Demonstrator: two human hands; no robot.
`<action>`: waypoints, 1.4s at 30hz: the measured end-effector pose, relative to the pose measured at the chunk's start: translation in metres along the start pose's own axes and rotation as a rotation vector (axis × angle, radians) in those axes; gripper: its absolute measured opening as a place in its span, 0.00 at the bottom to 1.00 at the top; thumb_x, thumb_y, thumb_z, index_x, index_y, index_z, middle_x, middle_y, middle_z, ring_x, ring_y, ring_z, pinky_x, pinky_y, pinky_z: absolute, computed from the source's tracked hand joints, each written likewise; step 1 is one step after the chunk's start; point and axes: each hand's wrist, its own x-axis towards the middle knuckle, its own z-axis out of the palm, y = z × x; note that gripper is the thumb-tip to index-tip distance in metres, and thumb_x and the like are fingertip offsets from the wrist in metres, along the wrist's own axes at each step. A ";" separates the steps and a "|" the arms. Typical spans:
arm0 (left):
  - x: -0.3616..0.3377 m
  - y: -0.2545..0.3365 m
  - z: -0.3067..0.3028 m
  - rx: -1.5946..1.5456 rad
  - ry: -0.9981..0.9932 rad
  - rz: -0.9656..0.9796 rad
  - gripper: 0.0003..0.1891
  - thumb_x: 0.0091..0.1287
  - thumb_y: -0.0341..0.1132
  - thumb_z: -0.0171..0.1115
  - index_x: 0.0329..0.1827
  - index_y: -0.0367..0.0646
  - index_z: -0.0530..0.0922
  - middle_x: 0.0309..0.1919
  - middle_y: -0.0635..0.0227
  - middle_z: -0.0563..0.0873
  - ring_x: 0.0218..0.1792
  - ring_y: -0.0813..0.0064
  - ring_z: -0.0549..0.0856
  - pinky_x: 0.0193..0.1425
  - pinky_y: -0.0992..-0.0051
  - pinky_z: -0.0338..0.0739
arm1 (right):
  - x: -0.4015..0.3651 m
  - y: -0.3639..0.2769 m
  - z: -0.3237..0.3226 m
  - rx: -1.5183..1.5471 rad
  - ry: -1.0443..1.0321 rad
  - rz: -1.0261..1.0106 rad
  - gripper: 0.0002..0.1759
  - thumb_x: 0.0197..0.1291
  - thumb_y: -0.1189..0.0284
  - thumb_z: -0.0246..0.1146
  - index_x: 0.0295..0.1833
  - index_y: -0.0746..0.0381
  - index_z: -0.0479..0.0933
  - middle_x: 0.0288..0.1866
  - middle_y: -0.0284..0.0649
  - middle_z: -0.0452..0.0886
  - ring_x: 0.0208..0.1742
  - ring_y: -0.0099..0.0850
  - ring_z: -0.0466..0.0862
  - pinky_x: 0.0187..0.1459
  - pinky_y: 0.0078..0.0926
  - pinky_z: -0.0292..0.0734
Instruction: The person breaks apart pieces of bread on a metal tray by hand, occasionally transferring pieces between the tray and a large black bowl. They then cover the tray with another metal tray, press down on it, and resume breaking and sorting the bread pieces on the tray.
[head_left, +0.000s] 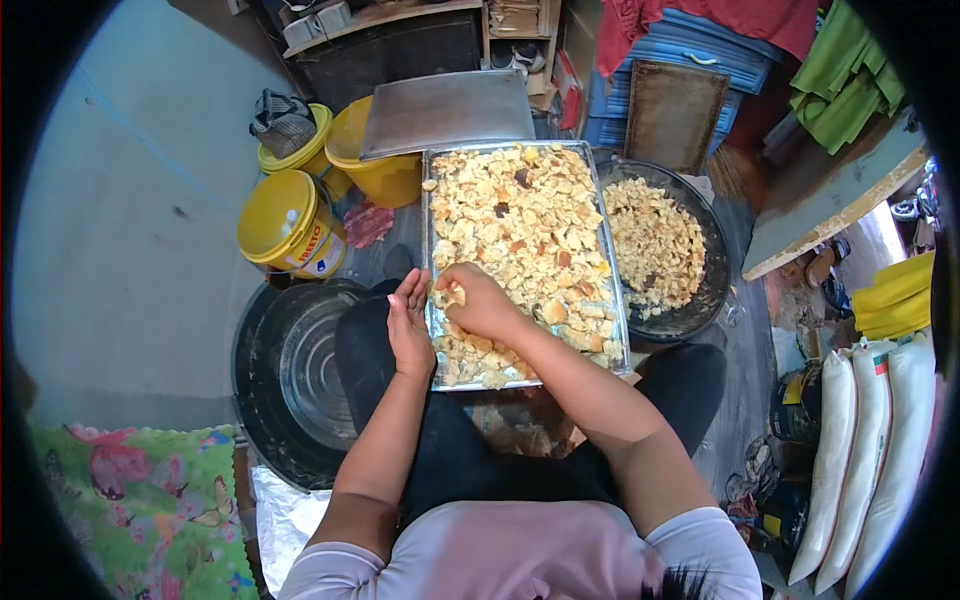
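"What are the hands doing, from the head view?"

"The right hand [482,303] is over the near left part of the tray [618,335], its fingers closed round a pale piece [453,296]."

"And the left hand [410,330]?"

"Wide, fingers raised, at the tray's left edge, just beside the other. I can't tell whether it touches the rim."

"Where are the broken chunks [515,225]?"

"Spread over the tray, cream and golden, with a couple of dark bits near the far end. The tray sits in front of the person, by the knees."

"What's around it?"

"On the right, a round dark pan [716,240] holding more crumbled pieces [655,240]. On the left, a big black basin [300,375], with a lidded yellow bucket [272,215] beyond it. A flat metal sheet [450,108] lies past the tray's far end, partly over an open yellow bucket [395,180]."
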 end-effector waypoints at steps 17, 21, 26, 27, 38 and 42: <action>0.002 -0.004 -0.006 -0.093 0.061 -0.038 0.35 0.75 0.57 0.37 0.62 0.29 0.67 0.58 0.47 0.76 0.62 0.62 0.74 0.69 0.65 0.62 | 0.004 -0.018 0.007 -0.176 -0.311 0.126 0.26 0.39 0.77 0.66 0.50 0.61 0.74 0.48 0.48 0.77 0.54 0.46 0.78 0.56 0.34 0.73; 0.001 -0.003 -0.004 -0.067 0.050 -0.027 0.35 0.74 0.58 0.37 0.61 0.28 0.67 0.57 0.48 0.76 0.61 0.62 0.74 0.69 0.65 0.61 | 0.006 -0.027 0.003 -0.040 -0.225 0.123 0.23 0.43 0.79 0.66 0.50 0.63 0.74 0.45 0.44 0.79 0.50 0.38 0.80 0.53 0.28 0.74; 0.002 -0.009 -0.007 -0.096 0.054 -0.032 0.35 0.74 0.58 0.38 0.61 0.29 0.68 0.55 0.50 0.77 0.60 0.63 0.75 0.68 0.65 0.62 | 0.007 0.000 0.027 0.575 -0.015 0.265 0.16 0.54 0.81 0.64 0.49 0.64 0.73 0.44 0.36 0.78 0.45 0.25 0.79 0.49 0.20 0.74; 0.002 -0.006 -0.005 -0.080 0.053 -0.018 0.34 0.74 0.58 0.38 0.61 0.29 0.68 0.55 0.50 0.77 0.59 0.63 0.75 0.68 0.66 0.63 | 0.008 -0.002 0.029 0.669 0.048 0.243 0.14 0.57 0.82 0.62 0.49 0.64 0.73 0.44 0.35 0.78 0.44 0.22 0.78 0.47 0.19 0.75; 0.002 -0.008 -0.006 -0.094 0.052 -0.021 0.30 0.76 0.54 0.37 0.60 0.31 0.69 0.52 0.54 0.79 0.56 0.66 0.77 0.66 0.68 0.65 | 0.010 -0.023 0.008 0.905 0.104 0.510 0.12 0.58 0.79 0.63 0.47 0.63 0.73 0.37 0.36 0.78 0.37 0.24 0.79 0.35 0.20 0.76; -0.006 0.003 -0.008 -0.020 0.091 -0.032 0.24 0.75 0.47 0.44 0.59 0.32 0.70 0.52 0.55 0.79 0.56 0.68 0.77 0.65 0.71 0.66 | 0.002 -0.017 -0.006 0.073 -0.082 0.167 0.11 0.54 0.75 0.65 0.44 0.62 0.77 0.35 0.40 0.81 0.40 0.33 0.83 0.42 0.28 0.78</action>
